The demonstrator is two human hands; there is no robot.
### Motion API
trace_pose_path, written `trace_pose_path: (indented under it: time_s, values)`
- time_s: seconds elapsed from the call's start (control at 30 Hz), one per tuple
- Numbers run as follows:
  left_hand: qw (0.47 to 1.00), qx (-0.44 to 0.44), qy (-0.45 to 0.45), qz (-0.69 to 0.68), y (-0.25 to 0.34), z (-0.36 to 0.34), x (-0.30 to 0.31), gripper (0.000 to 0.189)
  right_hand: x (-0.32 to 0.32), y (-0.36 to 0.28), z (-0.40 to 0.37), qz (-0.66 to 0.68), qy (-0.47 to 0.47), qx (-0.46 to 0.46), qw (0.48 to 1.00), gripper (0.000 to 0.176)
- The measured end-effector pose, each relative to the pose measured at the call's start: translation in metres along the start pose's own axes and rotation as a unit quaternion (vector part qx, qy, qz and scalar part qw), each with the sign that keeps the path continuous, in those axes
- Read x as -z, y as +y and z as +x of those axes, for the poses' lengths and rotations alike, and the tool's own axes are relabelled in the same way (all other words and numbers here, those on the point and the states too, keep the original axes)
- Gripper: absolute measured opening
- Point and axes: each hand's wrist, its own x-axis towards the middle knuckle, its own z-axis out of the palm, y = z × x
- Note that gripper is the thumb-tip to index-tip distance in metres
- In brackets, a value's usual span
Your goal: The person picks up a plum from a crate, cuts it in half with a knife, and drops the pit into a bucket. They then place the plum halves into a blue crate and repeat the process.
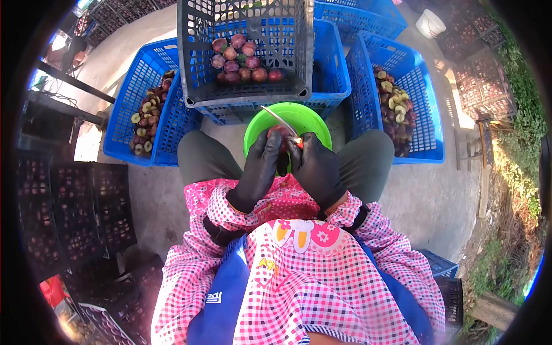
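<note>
Both my hands wear black gloves and meet over a lime-green basin (315, 121) between my knees. My left hand (261, 167) is closed around a dark red plum (280, 131), mostly covered by the fingers. In my right hand (316, 167) is a small knife (276, 118) with a red handle and a thin curved blade, pointing up and left past the plum. Just beyond the basin, a black crate (188, 66), tipped towards me, has several whole plums (244, 60) gathered at its near end.
Blue crates of cut plums stand at either side, a left one (118, 129) and a right one (428, 121). The black crate rests on another blue crate (339, 80). Stacked dark crates (75, 207) line the left. A white bucket (430, 24) stands far right.
</note>
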Motion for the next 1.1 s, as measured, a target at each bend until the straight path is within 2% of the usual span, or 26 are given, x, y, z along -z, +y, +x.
trace_pose_path:
  time_s: [0.17, 0.23, 0.33, 0.37, 0.4, 0.43, 0.47, 0.5, 0.57, 0.63, 0.67, 0.73, 0.8, 1.1]
  values:
    - [1.0, -0.001, -0.001, 0.021, -0.005, 0.002, 0.002, 0.046, -0.002, 0.001, -0.003, -0.01, -0.021, -0.014, 1.0, 0.022]
    - [0.995, 0.005, 0.025, 0.094, -0.004, 0.001, 0.0, 0.046, -0.004, 0.004, -0.005, -0.023, -0.035, -0.017, 0.999, 0.022]
    - [0.998, 0.017, 0.015, 0.066, -0.01, 0.004, 0.005, 0.047, -0.008, 0.014, -0.009, -0.014, -0.047, -0.001, 0.999, 0.023]
    - [0.998, 0.014, 0.018, 0.067, -0.014, 0.005, 0.009, 0.047, -0.01, 0.02, -0.006, 0.108, -0.091, -0.043, 0.989, 0.026]
    - [1.0, 0.016, 0.003, 0.007, -0.019, 0.008, 0.015, 0.046, -0.009, 0.024, -0.002, 0.227, -0.132, -0.083, 0.961, 0.029]
    - [0.998, 0.02, -0.014, -0.053, -0.026, 0.011, 0.023, 0.045, -0.003, 0.027, -0.001, 0.229, -0.131, -0.081, 0.961, 0.029]
    - [0.991, 0.021, -0.023, -0.13, -0.038, 0.021, 0.033, 0.044, 0.009, 0.026, 0.0, 0.506, -0.251, -0.153, 0.811, 0.032]
    - [0.991, 0.022, -0.021, -0.131, -0.031, 0.02, 0.029, 0.044, 0.023, 0.016, 0.003, 0.722, -0.341, -0.209, 0.564, 0.036]
    - [0.976, -0.008, -0.026, -0.214, -0.016, 0.021, 0.02, 0.047, 0.03, 0.003, 0.009, 0.519, -0.205, -0.242, 0.794, 0.039]
    - [0.983, -0.024, -0.031, -0.182, -0.018, 0.021, 0.029, 0.053, 0.013, 0.018, 0.002, 0.316, -0.144, -0.11, 0.931, 0.034]
    - [0.989, -0.018, -0.035, -0.145, -0.019, 0.022, 0.033, 0.054, 0.016, 0.016, 0.002, 0.316, -0.144, -0.11, 0.931, 0.034]
    - [0.993, -0.01, -0.039, -0.109, -0.022, 0.023, 0.037, 0.054, 0.024, 0.009, 0.0, 0.176, -0.158, -0.048, 0.97, 0.03]
    - [0.997, -0.021, -0.034, -0.063, -0.017, 0.02, 0.036, 0.052, 0.02, 0.01, -0.004, 0.176, -0.161, -0.054, 0.97, 0.028]
    - [0.999, -0.027, 0.01, -0.039, -0.021, 0.016, 0.03, 0.048, 0.008, 0.005, -0.008, 0.129, -0.175, -0.07, 0.974, 0.027]
